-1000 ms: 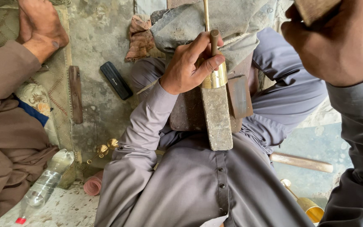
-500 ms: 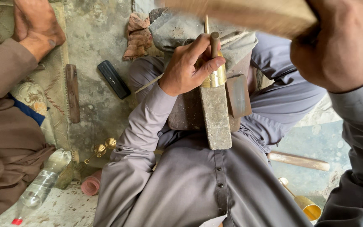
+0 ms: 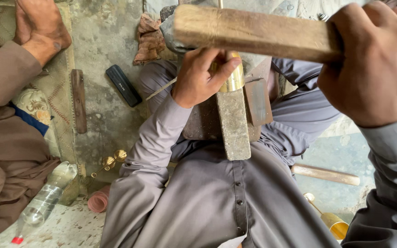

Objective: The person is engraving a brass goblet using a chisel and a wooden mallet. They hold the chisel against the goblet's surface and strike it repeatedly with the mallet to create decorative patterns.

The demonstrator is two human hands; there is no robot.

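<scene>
My left hand (image 3: 203, 76) grips a shiny brass tube (image 3: 235, 77) and holds it against the top of a long grey iron bar (image 3: 233, 124) that rests on a rusty block (image 3: 253, 103) between my knees. My right hand (image 3: 375, 64) is closed round the wooden handle (image 3: 253, 31) of a hammer, which lies level across the top of the view just above the brass piece. The hammer's dark head (image 3: 171, 27) sits at the handle's left end, over a grey cloth.
Another person in brown sits at the left, one hand (image 3: 40, 27) on a mat. On the concrete floor lie a black rectangular case (image 3: 123, 85), a rusty flat file (image 3: 78, 100), brass parts (image 3: 111, 161), a plastic bottle (image 3: 42, 204), a wooden stick (image 3: 326, 174) and a brass funnel (image 3: 331, 221).
My right hand has swung the hammer down from the upper right edge, so its handle now lies across the top of the view just above the brass tube. My left hand stays put.
</scene>
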